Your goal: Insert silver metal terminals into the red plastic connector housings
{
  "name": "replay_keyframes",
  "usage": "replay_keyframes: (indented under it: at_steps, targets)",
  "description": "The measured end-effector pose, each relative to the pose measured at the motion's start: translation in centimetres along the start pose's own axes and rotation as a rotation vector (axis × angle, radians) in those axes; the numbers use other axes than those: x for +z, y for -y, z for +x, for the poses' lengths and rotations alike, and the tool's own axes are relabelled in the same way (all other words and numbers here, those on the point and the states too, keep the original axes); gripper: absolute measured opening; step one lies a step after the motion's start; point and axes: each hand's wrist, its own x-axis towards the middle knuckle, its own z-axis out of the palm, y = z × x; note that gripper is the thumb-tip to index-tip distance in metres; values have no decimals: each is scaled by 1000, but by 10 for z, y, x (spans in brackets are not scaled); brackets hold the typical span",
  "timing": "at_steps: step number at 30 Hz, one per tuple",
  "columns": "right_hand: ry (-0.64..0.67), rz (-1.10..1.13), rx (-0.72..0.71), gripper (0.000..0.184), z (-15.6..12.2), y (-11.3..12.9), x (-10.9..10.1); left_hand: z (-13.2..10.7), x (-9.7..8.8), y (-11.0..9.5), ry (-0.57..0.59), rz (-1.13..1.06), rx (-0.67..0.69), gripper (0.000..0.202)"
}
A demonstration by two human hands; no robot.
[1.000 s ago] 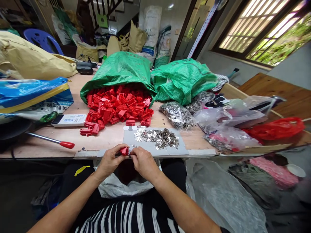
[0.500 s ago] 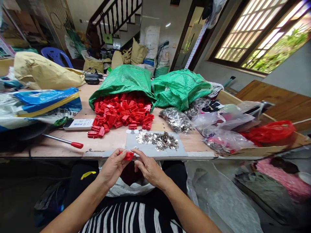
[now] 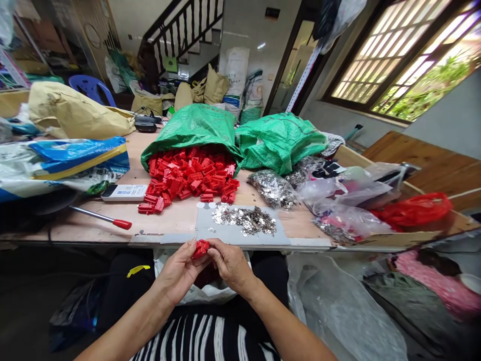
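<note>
Between my hands, just off the table's front edge, is a small red plastic part (image 3: 201,248). My left hand (image 3: 181,268) is closed on it, thumb on top. My right hand (image 3: 230,261) has thumb and fingers pinched at the part's right side; whether a small metal piece is in that pinch is hidden. Beyond my hands, a pile of small silvery metal pieces (image 3: 259,220) lies on a grey sheet (image 3: 205,235). Many more red plastic parts (image 3: 188,175) spill from the mouth of a green woven sack (image 3: 195,125). An open white bag (image 3: 221,293) rests in my lap below my hands.
A second green sack (image 3: 280,140) and a clear bag of metal pieces (image 3: 272,188) stand right of the pile. Farther right, a shallow box holds several plastic bags (image 3: 349,215). At left are a red-tipped metal lever (image 3: 116,223), a white box (image 3: 126,192) and a blue-white bag (image 3: 78,160).
My right hand has closed in from beside the red part and now grips its right side. The part has been turned in my left hand. The view has shifted slightly.
</note>
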Motion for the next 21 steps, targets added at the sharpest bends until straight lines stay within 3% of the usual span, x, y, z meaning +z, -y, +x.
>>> replay_keyframes:
  at_steps: [7, 10, 13, 17, 21]
  targets:
    - [-54, 165, 123, 41, 0, -10, 10, -8, -10, 4, 65, 111, -68, 20]
    - [-12, 223, 164, 40, 2, -15, 7, -4, -24, 8, 22, 350, 27, 26]
    - [-6, 176, 182, 36, 8, -20, 1, 6, -42, 14, -31, 735, 225, 28]
    - [-49, 21, 198, 29, 26, -29, -9, 15, -58, 19, -44, 842, 285, 23]
    - [-97, -63, 150, 24, 52, -35, -16, 11, -59, 17, -32, 865, 285, 23]
